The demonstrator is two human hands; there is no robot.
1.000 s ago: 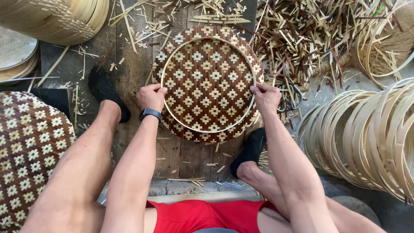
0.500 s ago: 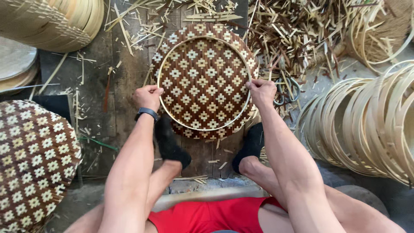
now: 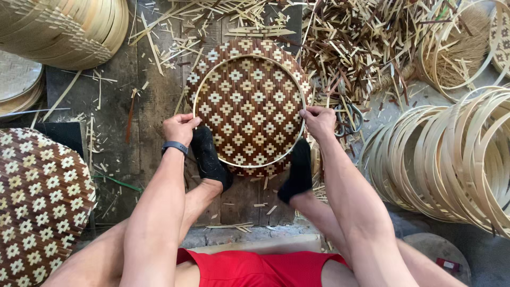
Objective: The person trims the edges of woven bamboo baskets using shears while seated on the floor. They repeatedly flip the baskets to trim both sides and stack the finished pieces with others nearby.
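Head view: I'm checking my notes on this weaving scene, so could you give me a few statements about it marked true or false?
1. Both hands grip the bamboo hoop lying on the brown-and-cream woven mat. True: the left hand holds its left edge and the right hand its right edge.
2. The person's feet are bare. False: both wear black socks and press on the mat's near edge.
3. A stack of bamboo hoops lies to the right. True.
4. The scissors are in the right hand. False: they lie on the floor beside it.
5. A dark band is on the left wrist. True.
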